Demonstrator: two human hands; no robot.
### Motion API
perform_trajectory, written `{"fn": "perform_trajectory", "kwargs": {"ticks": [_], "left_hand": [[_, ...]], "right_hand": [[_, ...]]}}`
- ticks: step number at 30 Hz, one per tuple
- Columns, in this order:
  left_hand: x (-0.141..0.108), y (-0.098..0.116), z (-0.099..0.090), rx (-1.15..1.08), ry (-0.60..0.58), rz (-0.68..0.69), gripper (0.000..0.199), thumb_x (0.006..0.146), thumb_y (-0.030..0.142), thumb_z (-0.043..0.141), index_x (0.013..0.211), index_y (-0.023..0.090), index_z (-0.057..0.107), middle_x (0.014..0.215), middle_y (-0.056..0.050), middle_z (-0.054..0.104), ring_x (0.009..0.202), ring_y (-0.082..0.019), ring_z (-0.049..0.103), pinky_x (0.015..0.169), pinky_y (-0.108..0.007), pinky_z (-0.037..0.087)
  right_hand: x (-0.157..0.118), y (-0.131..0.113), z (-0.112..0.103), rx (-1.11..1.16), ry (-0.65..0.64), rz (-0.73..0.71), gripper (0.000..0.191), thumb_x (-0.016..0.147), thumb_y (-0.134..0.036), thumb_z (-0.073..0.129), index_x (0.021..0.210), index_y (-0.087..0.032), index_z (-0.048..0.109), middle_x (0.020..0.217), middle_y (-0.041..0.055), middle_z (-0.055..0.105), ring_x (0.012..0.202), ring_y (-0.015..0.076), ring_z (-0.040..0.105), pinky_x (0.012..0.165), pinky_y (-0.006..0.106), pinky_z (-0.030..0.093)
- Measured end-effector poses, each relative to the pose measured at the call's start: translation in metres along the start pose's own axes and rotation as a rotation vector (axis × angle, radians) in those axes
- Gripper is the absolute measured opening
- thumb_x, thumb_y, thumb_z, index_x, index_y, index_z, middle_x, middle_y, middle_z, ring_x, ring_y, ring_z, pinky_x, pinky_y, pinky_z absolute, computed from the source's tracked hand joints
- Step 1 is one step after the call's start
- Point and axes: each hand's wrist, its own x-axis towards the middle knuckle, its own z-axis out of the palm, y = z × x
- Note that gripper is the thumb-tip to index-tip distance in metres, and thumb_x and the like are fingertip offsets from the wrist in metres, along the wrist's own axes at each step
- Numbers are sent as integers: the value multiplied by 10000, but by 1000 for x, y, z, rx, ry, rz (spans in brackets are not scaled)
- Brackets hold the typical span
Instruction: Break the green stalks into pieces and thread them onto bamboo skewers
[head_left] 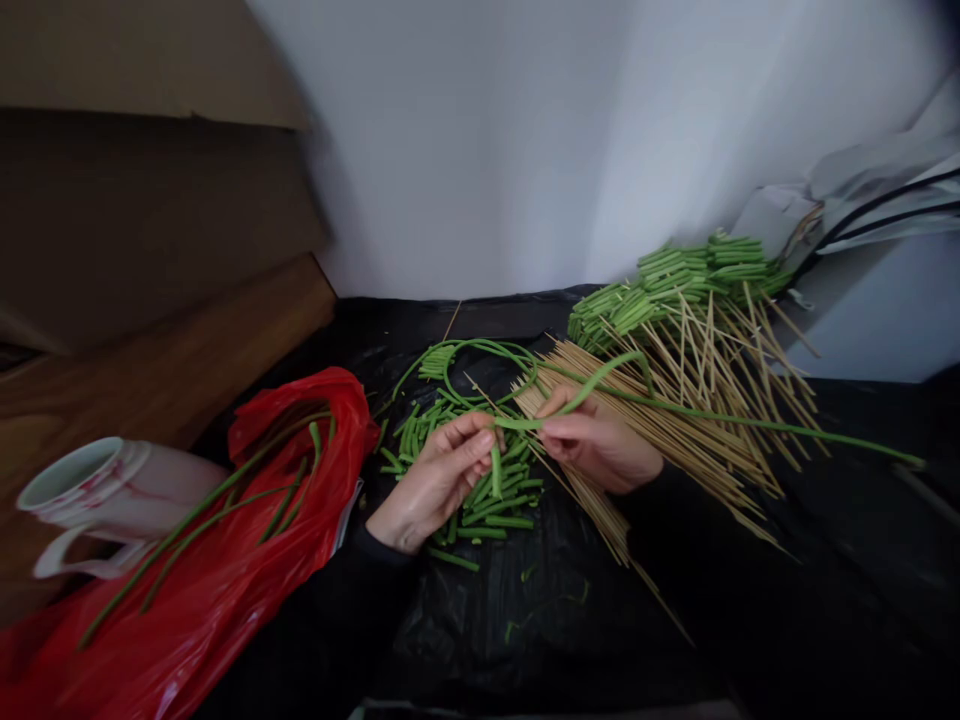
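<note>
A long green stem (pixel 600 375) runs between my two hands near the middle of the view. My left hand (pixel 442 475) pinches its end, where a short bit bends down below the fingers. My right hand (pixel 592 435) holds the stem a little further along, fingers closed, and the stem arcs up beyond it. Under my hands lies a pile of short cut green pieces (pixel 499 505) on black plastic sheeting (pixel 517 610). Beside my right hand is a heap of thin wooden sticks (pixel 660 430). More long stems curl behind my hands.
Skewered rows of green pieces (pixel 675 275) are stacked at the back right. A red plastic bag (pixel 247 560) with long stems lies on the left, beside a white mug (pixel 142 485) on its side. Cardboard (pixel 150 200) stands behind; a white surface (pixel 480 150) rises at the back.
</note>
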Motion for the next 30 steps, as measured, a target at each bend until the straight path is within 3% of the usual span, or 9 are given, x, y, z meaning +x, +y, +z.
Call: {"fn": "perform_trajectory", "kwargs": {"ticks": [8, 10, 12, 14, 19, 26, 30], "left_hand": [[10, 14, -12, -353, -2, 41, 177, 799, 267, 734, 818, 144, 608, 769, 4, 574, 695, -86, 560, 612, -176, 481], [9, 15, -12, -275, -28, 32, 160, 837, 284, 679, 818, 149, 595, 722, 7, 557, 608, -74, 521, 504, -151, 413], [6, 13, -9, -108, -72, 22, 189, 873, 342, 630, 857, 155, 601, 652, 23, 522, 476, -49, 404, 390, -142, 253], [2, 9, -4, 76, -106, -2, 264, 870, 415, 633, 879, 153, 609, 605, 46, 471, 424, -32, 301, 373, -158, 147], [-1, 3, 1, 392, -136, -38, 342, 732, 414, 791, 798, 144, 591, 592, 78, 410, 454, -22, 278, 410, -171, 166], [0, 6, -2, 397, -165, -95, 314, 753, 400, 772, 819, 161, 580, 608, 75, 456, 449, -27, 280, 409, -184, 159], [-1, 3, 0, 410, -174, -84, 338, 755, 446, 758, 849, 157, 612, 572, 85, 429, 446, -34, 273, 418, -193, 166]], "right_hand": [[-4, 7, 7, -124, -69, 47, 138, 682, -231, 787, 726, -178, 667, 590, -19, 624, 511, 82, 500, 487, 218, 332], [-3, 7, 5, -127, -71, 59, 147, 679, -239, 791, 735, -174, 672, 607, -14, 633, 510, 78, 496, 488, 216, 328], [-3, 7, 4, -138, -88, 59, 151, 680, -240, 794, 748, -170, 678, 609, -16, 627, 516, 77, 497, 494, 217, 334], [-3, 8, 3, -145, -106, 51, 153, 685, -239, 797, 758, -168, 683, 597, -23, 612, 518, 78, 496, 499, 218, 339], [-2, 9, 2, -158, -112, 67, 192, 674, -264, 817, 755, -166, 672, 577, -37, 586, 504, 76, 484, 490, 216, 336], [-1, 1, 0, 1, -1, 26, 191, 743, -320, 783, 783, -200, 639, 588, -49, 584, 493, 74, 478, 489, 216, 336], [1, 5, -2, -68, -14, 0, 195, 751, -330, 785, 744, -196, 643, 593, -47, 585, 491, 71, 485, 487, 219, 342]]}}
